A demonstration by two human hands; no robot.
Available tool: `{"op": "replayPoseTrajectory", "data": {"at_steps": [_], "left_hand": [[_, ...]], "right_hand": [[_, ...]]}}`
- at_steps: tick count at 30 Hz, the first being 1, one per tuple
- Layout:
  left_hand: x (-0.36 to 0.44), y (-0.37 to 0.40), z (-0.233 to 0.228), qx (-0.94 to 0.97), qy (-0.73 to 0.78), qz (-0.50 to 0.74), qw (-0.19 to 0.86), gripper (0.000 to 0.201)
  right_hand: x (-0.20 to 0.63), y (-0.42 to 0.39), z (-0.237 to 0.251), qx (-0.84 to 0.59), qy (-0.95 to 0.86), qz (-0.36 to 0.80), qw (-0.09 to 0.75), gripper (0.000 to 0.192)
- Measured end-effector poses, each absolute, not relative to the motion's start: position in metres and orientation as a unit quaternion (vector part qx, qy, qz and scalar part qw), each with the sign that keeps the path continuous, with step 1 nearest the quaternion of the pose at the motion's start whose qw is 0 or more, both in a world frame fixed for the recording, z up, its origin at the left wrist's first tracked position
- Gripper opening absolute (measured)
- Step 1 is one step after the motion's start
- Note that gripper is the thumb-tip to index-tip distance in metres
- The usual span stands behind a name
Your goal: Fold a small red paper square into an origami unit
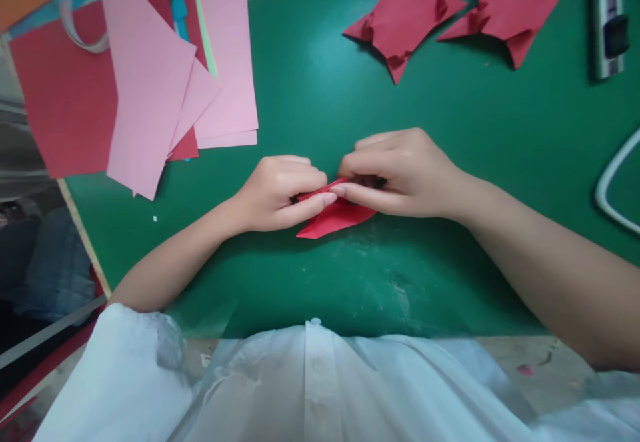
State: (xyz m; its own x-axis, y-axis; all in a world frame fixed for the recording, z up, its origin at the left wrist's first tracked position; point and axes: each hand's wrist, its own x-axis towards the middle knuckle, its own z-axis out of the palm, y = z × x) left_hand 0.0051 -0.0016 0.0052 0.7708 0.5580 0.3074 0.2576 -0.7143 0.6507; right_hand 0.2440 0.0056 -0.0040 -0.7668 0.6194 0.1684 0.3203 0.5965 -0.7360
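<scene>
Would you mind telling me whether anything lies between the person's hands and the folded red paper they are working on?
Nothing visible does. The left hand and the right hand both already pinch the folded red paper on the green mat; the pink sheets and the other folded red pieces lie well apart.

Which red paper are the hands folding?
Find the green mat and look at its near middle. The left hand and right hand pinch a small red folded paper there. It is flat and pointed, unlike the crumpled red shapes farther back.

two hands (280, 192), one small folded red paper (335, 219), two folded red pieces (405, 15) (far side).
</scene>
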Motion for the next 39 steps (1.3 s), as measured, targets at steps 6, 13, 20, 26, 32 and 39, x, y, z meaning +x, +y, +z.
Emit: {"op": "replayPoseTrajectory", "data": {"at_steps": [6,13,20,26,32,39], "left_hand": [[0.0056,-0.0015,0.0055,0.892,0.225,0.253,0.299,0.044],[0.0057,-0.0006,0.0061,0.892,0.215,0.259,0.301,0.042],[0.0051,-0.0012,0.0059,0.894,0.229,0.247,0.297,0.044],[0.0058,-0.001,0.006,0.892,0.219,0.258,0.299,0.043],[0.0048,-0.0016,0.0051,0.893,0.232,0.244,0.297,0.045],[0.0052,-0.0018,0.0053,0.894,0.235,0.242,0.294,0.046]], "right_hand": [[0.2445,0.0056,-0.004,-0.269,-0.869,0.358,0.21,0.044],[0.2444,0.0057,-0.0042,-0.272,-0.87,0.355,0.206,0.046],[0.2444,0.0054,-0.0039,-0.273,-0.871,0.355,0.201,0.045],[0.2446,0.0057,-0.0039,-0.27,-0.871,0.354,0.206,0.045],[0.2442,0.0057,-0.0035,-0.27,-0.872,0.351,0.208,0.044],[0.2439,0.0052,-0.0034,-0.273,-0.873,0.345,0.211,0.047]]}}
